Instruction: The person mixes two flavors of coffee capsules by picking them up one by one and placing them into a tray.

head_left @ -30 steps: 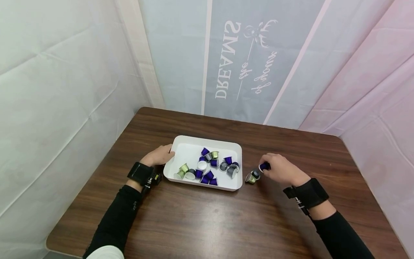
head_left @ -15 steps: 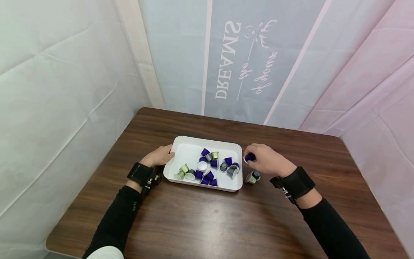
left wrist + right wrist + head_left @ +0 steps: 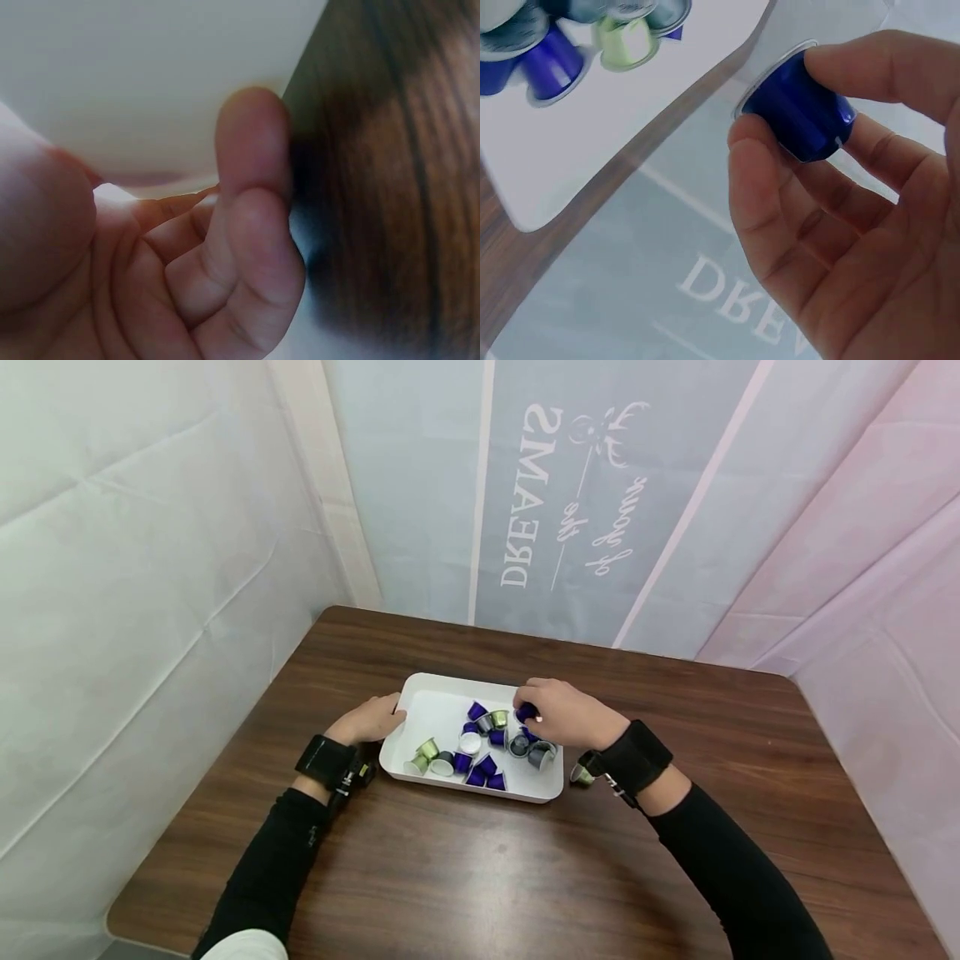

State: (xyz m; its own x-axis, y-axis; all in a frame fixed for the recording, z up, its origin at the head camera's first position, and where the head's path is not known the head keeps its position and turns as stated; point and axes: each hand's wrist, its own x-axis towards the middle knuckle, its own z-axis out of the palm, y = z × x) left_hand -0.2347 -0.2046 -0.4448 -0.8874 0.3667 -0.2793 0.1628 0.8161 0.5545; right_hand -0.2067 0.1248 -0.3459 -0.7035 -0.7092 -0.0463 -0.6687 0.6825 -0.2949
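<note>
In the right wrist view a dark blue coffee capsule point(image 3: 799, 105) is pinched between the thumb and fingers of my right hand point(image 3: 855, 202). From the head view, that right hand point(image 3: 566, 712) is over the right part of the white tray point(image 3: 435, 697). Several blue, green, grey and white capsules lie in the tray, among them a green capsule point(image 3: 428, 748) and a blue capsule point(image 3: 486, 766). My left hand point(image 3: 369, 720) grips the tray's left edge. Up close in the left wrist view, the fingers point(image 3: 255, 142) curl against the tray's white wall point(image 3: 135, 82).
A green capsule point(image 3: 582, 775) lies on the brown wooden table point(image 3: 480, 877) just right of the tray, partly hidden by the right wrist strap point(image 3: 633, 760). Behind the table hangs a grey cloth point(image 3: 570, 510) with white lettering.
My right hand has carried the blue capsule leftward from beside the capsules on the table to above the tray. The left hand and the tray have stayed in place.
</note>
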